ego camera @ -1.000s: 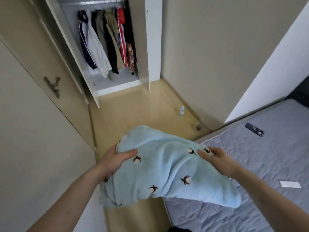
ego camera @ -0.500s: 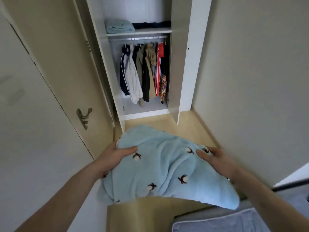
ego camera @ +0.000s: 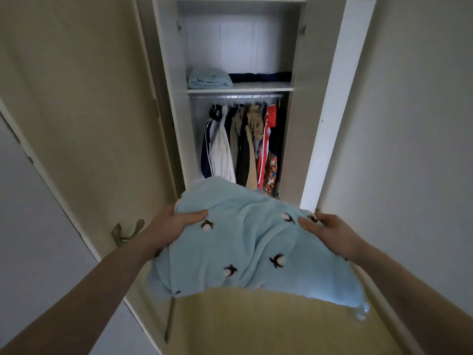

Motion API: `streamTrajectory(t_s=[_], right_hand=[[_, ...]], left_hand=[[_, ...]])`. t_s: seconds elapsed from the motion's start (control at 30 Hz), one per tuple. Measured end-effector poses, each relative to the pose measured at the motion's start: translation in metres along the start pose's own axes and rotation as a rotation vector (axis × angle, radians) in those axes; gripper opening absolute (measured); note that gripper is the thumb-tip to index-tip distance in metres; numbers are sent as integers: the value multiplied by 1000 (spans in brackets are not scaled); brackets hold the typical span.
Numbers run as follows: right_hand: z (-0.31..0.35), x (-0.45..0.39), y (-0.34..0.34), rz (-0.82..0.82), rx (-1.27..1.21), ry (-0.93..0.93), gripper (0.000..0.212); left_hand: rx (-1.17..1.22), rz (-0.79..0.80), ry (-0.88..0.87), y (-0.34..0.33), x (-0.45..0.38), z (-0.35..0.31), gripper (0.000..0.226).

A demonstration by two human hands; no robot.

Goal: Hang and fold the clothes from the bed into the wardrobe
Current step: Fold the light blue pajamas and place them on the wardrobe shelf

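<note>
While both hands hold it out in front of the open wardrobe [ego camera: 169, 103], the light blue fleece garment [ego camera: 245, 247] hangs between them, below and in front of the wardrobe's hanging rail [ego camera: 235, 96]. The left hand [ego camera: 171, 226] grips the garment's left edge, thumb lying flat across the top of the cloth and the other fingers hidden underneath it. The right hand [ego camera: 330, 231] grips the right edge the same way, thumb on top, fingers tucked under the fabric. The garment is bunched and sags in the middle; small white and dark brown motifs dot its surface, and its right end droops lower than the rest.

Inside the wardrobe, on the shelf [ego camera: 240, 87] above the rail, a folded light blue piece [ego camera: 210, 78] lies at the left, with a folded dark navy piece [ego camera: 259, 77] just beside it to the right. Under the rail hang several clothes [ego camera: 240, 144]: navy with white stripes, white, olive, tan, red and a patterned one. Left of the wardrobe stands a door with a metal handle [ego camera: 125, 233]. Below the wardrobe, pale wooden floor [ego camera: 256, 326] shows under the garment.
</note>
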State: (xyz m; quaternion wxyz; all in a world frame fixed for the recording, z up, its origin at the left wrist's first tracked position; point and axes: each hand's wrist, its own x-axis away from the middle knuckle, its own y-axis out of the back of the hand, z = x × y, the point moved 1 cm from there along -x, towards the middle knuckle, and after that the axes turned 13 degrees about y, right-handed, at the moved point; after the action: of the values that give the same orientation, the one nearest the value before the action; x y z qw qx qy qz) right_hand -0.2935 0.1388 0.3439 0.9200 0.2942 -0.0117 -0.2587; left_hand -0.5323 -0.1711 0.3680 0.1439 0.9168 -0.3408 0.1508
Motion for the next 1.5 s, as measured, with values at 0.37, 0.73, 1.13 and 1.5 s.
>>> streamTrajectory(t_s=[0.37,0.73,1.13,1.5], right_hand=[[21,-191,19,-130,-27,23,30],[-5,-369,72,-190,-42,74,21],[-32,-601,152,-134,-4,191,19],[-47,-783,169,-186,8,219,19]], left_hand=[[2,33,-93,44,-191,-127,61],[-59,-13,-155,28,-364,-242,54],[-57,-90,-246,12,-545,-361,54],[-15,-89,-319,37,-697,-451,40]])
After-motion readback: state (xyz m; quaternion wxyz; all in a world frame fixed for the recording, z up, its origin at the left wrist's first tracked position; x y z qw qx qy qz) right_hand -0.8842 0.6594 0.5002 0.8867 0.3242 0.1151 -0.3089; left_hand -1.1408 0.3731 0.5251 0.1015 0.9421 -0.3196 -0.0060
